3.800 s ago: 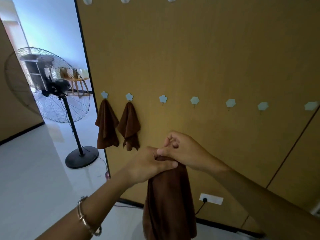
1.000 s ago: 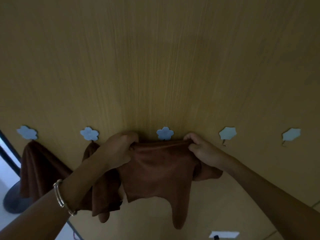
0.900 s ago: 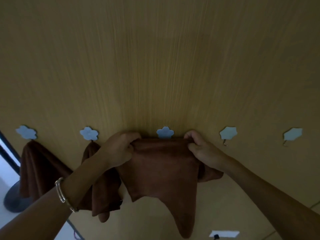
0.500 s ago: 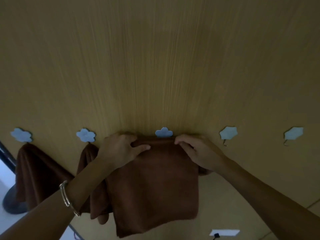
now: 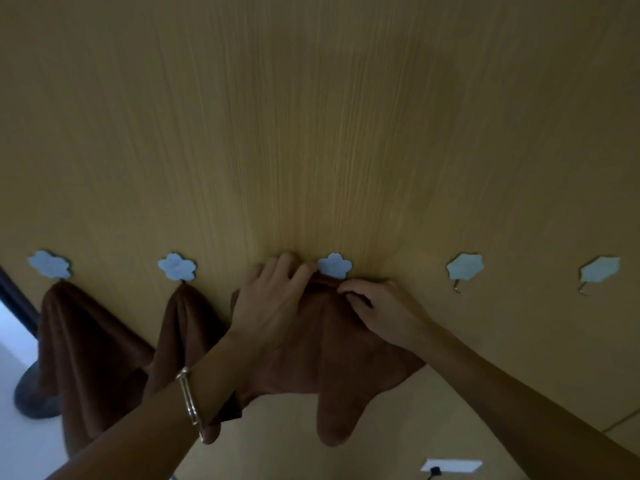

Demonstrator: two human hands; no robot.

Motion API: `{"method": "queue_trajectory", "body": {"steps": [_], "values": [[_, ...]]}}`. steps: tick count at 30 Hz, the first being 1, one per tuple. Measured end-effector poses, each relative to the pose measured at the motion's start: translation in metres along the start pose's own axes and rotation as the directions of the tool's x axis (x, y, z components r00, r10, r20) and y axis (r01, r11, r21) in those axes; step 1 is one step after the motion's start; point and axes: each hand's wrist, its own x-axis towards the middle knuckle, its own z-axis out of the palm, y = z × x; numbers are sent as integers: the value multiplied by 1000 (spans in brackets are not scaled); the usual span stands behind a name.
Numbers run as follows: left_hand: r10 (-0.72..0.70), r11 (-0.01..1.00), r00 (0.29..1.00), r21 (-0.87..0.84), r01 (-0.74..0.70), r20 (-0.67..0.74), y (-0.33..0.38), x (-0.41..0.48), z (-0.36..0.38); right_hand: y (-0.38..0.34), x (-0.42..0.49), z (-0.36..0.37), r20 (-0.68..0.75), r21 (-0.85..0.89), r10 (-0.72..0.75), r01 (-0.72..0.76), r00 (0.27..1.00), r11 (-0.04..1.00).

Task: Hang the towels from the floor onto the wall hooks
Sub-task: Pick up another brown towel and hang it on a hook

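Only the head view to go on, and it was pretty dim. The brown towel [image 5: 332, 348] was a dark chocolate colour and looked soft and fleecy. It was bunched at the top and fanned out below into uneven folds, with one long rounded corner dangling lowest, pretty much straight below the middle hook [image 5: 334, 274]. Its gathered top edge sat right under the middle hook, touching the lower rim of the flower-shaped plate. Couldn't tell whether it was actually caught on the metal tip, since cloth and fingers covered that bit.

The left hand [image 5: 273, 299] lay just left of the middle hook, flat over the towel's upper left part. Its fingers were straight and pointing up, with the tips reaching onto the wooden wall [image 5: 311, 133], so it was pressing, not gripping. The right hand [image 5: 384, 313] was just below and right of the middle hook, fingers curled, pinching the towel's top edge. Most of the cloth hung below the two hands, against the wall.

Left of the middle hook, the near hook [image 5: 177, 266] and the far hook [image 5: 49, 264] each carried a hung towel [image 5: 183, 330] [image 5: 79, 348] of the same brown. Right of the middle hook, two more hooks [image 5: 464, 267] [image 5: 600, 269] showed their little metal tips. There was a bracelet [image 5: 188, 400] on the left wrist, and a white socket [image 5: 450, 466] low down, below and right of the middle hook.
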Motion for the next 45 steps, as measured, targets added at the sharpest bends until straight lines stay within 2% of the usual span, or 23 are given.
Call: {"method": "queue_trajectory", "body": {"steps": [3, 6, 10, 12, 14, 16, 20, 24, 27, 33, 35, 37, 42, 45], "values": [[78, 996, 996, 42, -80, 48, 5, -5, 10, -8, 2, -2, 111, 4, 74, -75, 991, 997], [81, 996, 995, 45, -84, 56, 5, -11, 17, -12, -1, -2, 105, -17, 91, -90, 990, 996], [52, 999, 997, -19, -51, 56, 14, -12, 12, -20, -11, 10, -61, -117, 51, -58, 997, 991], [32, 993, 998, -112, -26, 52, 18, -13, 11, -21, -11, 13, -163, -169, 7, -35, 987, 985], [33, 975, 996, -220, -15, 79, 21, -16, 10, -20, -8, 17, -192, -191, -36, -2, 981, 982], [33, 956, 992, -293, 4, 120, 23, -20, 9, -20, -6, 19, -148, -146, -48, 26, 988, 989], [-40, 887, 973, -441, 140, 229, 26, -18, 11, -24, -5, 17, -46, 37, 86, -84, 995, 996], [-143, 788, 959, -558, 261, 246, 30, -19, 12, -26, -5, 15, -69, 182, 151, -137, 986, 974], [-208, 726, 944, -606, 325, 258, 32, -22, 11, -27, -7, 20, -55, 302, 217, -191, 975, 934], [-198, 628, 931, -690, 360, 306, 34, -33, 19, -39, -14, 32, -18, 508, 372, -312, 928, 803], [-229, 571, 913, -713, 407, 338, 34, -32, 21, -40, -17, 39, -34, 525, 409, -332, 912, 784], [-230, 555, 908, -720, 417, 349, 33, -33, 23, -36, -20, 52, -25, 480, 428, -364, 904, 798], [-230, 617, 914, -677, 402, 333, 38, -43, 24, -40, -35, 88, 39, 431, 447, -419, 893, 799], [-319, 532, 876, -698, 481, 361, 43, -57, 30, -47, -37, 94, 47, 483, 485, -445, 873, 754]]}}
